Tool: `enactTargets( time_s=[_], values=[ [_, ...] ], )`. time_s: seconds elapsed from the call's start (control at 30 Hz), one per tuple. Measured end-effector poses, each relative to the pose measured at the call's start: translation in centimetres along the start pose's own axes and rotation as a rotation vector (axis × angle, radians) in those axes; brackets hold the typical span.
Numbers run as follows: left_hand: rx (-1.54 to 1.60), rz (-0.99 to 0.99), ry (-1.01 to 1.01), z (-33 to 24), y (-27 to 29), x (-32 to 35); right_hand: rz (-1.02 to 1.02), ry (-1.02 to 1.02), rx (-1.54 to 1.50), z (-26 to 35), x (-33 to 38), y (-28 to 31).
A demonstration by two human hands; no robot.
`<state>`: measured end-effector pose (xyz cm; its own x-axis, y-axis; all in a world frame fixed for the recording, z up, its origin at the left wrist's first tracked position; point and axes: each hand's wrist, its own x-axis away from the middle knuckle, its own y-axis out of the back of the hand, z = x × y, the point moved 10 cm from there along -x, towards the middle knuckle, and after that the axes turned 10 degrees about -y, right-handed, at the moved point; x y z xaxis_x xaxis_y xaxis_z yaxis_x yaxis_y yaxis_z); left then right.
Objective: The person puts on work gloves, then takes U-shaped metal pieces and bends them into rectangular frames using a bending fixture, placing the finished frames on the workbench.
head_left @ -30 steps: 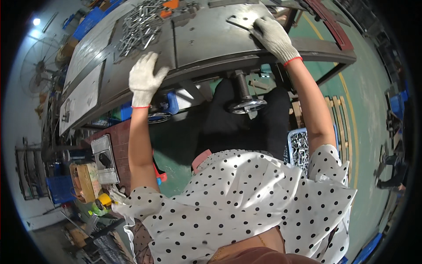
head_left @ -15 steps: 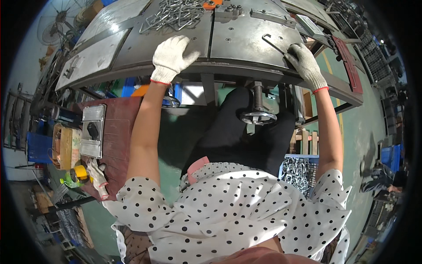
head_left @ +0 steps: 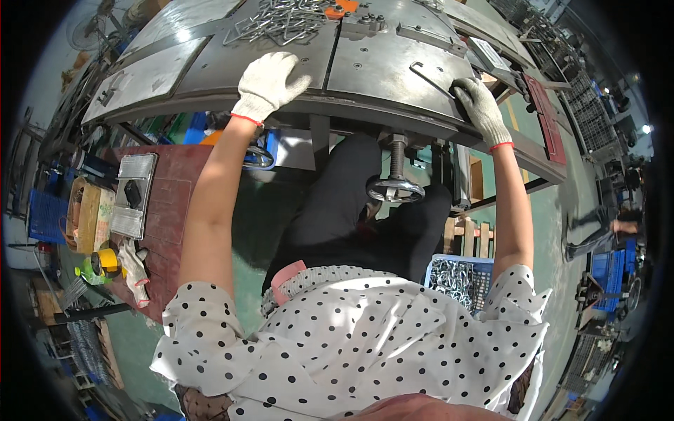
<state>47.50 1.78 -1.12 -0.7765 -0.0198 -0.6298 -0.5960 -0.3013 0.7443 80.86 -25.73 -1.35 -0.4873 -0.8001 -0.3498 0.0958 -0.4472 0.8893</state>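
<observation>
My left hand, in a white knit glove with a red cuff, lies on the steel worktable close to its front edge. Its fingers are stretched out with the thumb apart, and it holds nothing. At the table's right front, my right hand, gloved the same way, is closed on the near end of a bent metal rod. The rod's hooked far end points away to the left over the plate. A tangled heap of bent metal rods lies at the back, beyond my left hand.
Bolted blocks and a steel bar stand on the table's far side. A handwheel hangs under the front edge by my knees. Right of me sits a blue crate of metal parts; left is a red-brown board with spare gloves.
The whole view has shifted slightly, so the table and both hands appear a little farther left. Both hands keep their places on the table. Another person shows more plainly at the far right.
</observation>
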Motion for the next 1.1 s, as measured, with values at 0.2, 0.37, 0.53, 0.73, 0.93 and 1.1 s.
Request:
enactTargets(
  time_s=[0.2,0.37,0.53,0.73,0.93,1.1],
  values=[
    [0.010,0.038,0.014,-0.4,-1.0,-0.4,-0.040,0.011,-0.029,-1.8,0.1,-0.1],
    [-0.022,-0.058,-0.044,-0.1,-1.0,0.1,0.001,0.046,-0.015,-0.4,0.1,0.2],
    [0.009,-0.055,-0.018,0.2,-0.7,-0.5,0.097,-0.020,-0.163,0.0,0.8,0.8],
    [0.197,-0.029,0.094,1.0,0.2,-0.1,0.065,-0.012,-0.232,1.5,1.0,1.8],
    [0.982,-0.471,-0.049,-3.3,21.1,-10.5,0.046,-0.049,-0.214,1.3,1.2,1.8],
    [1.193,-0.868,-0.416,-0.8,40.1,-11.3,-0.125,0.204,-0.208,4.4,1.2,3.9]
  ],
)
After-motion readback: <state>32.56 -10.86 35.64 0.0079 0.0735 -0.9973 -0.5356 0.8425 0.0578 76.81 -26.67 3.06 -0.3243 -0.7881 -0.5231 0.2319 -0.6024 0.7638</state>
